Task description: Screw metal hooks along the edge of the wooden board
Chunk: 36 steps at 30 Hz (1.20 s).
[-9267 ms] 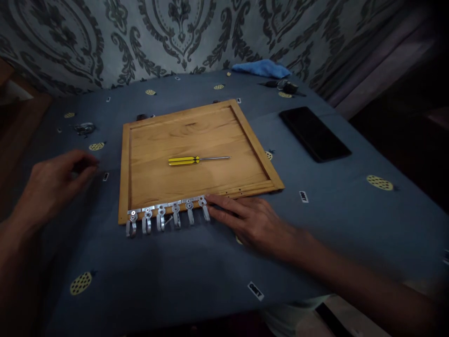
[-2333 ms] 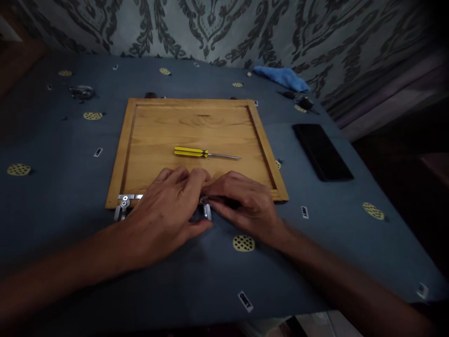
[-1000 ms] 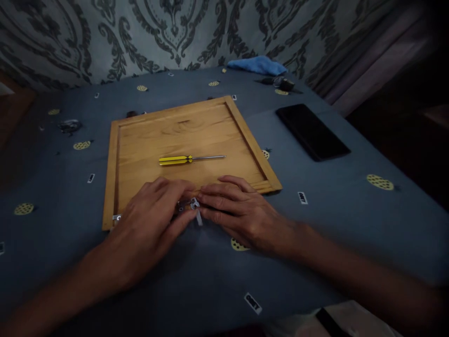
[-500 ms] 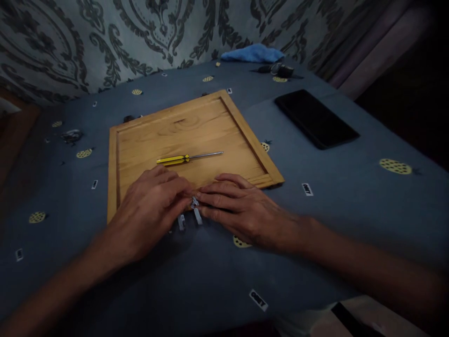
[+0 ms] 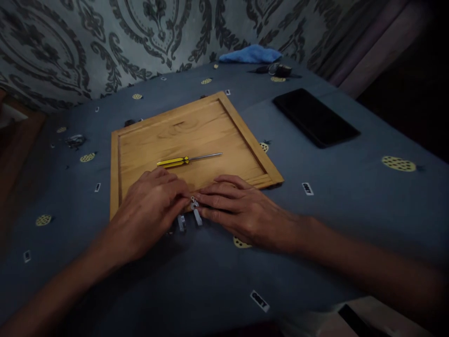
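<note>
Here, metal hook [image 5: 198, 217] between both hands [image 5: 149, 210] [image 5: 249, 213]

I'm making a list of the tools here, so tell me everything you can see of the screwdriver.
The screwdriver has a yellow handle with black stripes and a flared collar, probably plastic, and a slim, straight, silvery shaft that looks like metal. It lies flat on the wooden board, handle end to the left and tip to the right, angled slightly away. Neither hand grips it; the left hand is just below the handle, and I can't tell whether they touch. The tip's shape is too small to make out.
</note>
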Each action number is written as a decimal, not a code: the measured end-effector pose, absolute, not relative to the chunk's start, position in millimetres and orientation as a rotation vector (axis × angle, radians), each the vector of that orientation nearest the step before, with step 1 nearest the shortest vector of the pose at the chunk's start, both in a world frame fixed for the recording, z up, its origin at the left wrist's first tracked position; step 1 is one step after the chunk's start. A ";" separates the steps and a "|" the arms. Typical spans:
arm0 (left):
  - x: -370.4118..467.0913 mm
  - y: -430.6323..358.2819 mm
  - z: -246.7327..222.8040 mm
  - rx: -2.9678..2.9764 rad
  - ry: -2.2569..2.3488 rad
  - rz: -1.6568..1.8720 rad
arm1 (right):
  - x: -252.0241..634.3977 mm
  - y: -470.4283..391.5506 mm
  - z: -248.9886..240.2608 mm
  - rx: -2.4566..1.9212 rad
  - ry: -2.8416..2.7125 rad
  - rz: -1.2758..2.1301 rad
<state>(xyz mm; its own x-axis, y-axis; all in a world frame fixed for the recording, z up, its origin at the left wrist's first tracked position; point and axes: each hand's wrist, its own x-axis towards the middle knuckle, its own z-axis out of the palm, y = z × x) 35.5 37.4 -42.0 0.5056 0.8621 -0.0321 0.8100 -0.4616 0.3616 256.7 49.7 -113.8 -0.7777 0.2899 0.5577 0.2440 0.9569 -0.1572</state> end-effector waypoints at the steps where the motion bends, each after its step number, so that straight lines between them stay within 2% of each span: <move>1: 35.0 37.9 -41.3 2.423 1.404 0.230 | 256.8 50.0 -113.9 -0.372 -2.500 0.107; 13: 33.6 35.8 -42.1 2.412 1.340 0.206 | 256.2 50.3 -114.1 -0.366 -2.490 0.114; 18: 23.5 52.6 -36.4 2.591 1.544 0.201 | 255.0 50.7 -114.0 -0.371 -2.479 0.129; 21: 17.9 68.9 -41.4 2.668 1.677 0.121 | 254.3 50.7 -113.6 -0.370 -2.483 0.135; 27: 5.0 89.0 -57.7 2.619 1.584 0.075 | 254.7 50.5 -112.3 -0.378 -2.491 0.139; 32: 8.8 73.6 -53.8 2.619 1.583 0.232 | 255.0 50.2 -113.1 -0.371 -2.478 0.145; 36: 22.3 47.3 -46.4 2.562 1.203 0.455 | 255.0 50.1 -113.8 -0.381 -2.492 0.132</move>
